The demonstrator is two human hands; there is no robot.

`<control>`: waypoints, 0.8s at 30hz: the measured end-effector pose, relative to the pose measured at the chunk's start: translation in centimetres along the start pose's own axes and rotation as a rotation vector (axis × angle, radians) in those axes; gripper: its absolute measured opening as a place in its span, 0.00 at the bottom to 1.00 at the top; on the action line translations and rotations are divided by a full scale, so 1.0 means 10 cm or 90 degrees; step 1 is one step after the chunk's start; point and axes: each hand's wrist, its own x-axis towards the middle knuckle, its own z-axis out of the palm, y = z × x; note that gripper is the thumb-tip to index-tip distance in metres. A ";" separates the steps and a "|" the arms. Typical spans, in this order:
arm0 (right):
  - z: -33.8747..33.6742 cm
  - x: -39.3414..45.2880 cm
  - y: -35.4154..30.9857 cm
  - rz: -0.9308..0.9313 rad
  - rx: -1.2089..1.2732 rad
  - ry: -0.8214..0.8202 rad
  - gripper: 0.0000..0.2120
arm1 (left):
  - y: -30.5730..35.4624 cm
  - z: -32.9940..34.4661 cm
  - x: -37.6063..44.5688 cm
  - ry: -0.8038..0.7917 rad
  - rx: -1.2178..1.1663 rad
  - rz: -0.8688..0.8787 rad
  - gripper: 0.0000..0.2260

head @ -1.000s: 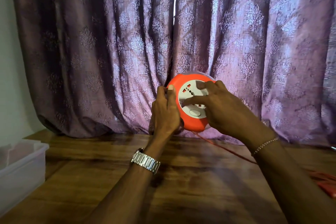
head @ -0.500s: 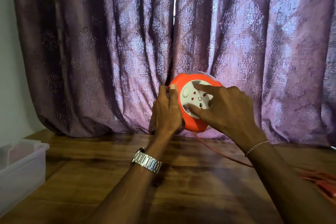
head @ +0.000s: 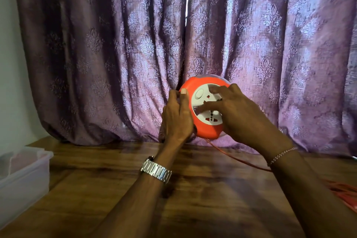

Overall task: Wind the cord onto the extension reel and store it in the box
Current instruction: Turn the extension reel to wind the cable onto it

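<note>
You've got 1 view only: head cam, wide-angle, looking fwd and slightly down over the wooden table (head: 96,189) toward the purple curtain (head: 96,44) at 12 o'clock. Close range; both forearms enter from 6 o'clock. Clear box (head: 23,176) sits at frame edge, 9 o'clock. No 2nd view to overlap.

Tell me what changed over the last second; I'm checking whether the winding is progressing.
The reel's white socket face turned: its round button went from the bottom up to the upper left, driven by the right hand. The left hand kept its grip on the orange reel. Cord and box stayed put.
</note>
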 end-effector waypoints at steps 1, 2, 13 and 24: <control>-0.01 -0.01 -0.01 0.000 -0.004 -0.006 0.29 | 0.00 0.00 0.00 -0.003 -0.002 0.003 0.15; -0.01 -0.01 -0.01 0.000 -0.009 -0.002 0.28 | 0.00 0.00 0.00 -0.006 -0.005 0.006 0.16; 0.08 -0.05 -0.01 0.106 0.020 0.161 0.27 | 0.03 0.00 0.01 0.001 -0.012 0.025 0.16; 0.06 0.00 0.06 0.138 0.072 0.186 0.19 | 0.01 0.01 0.00 0.003 -0.004 0.019 0.15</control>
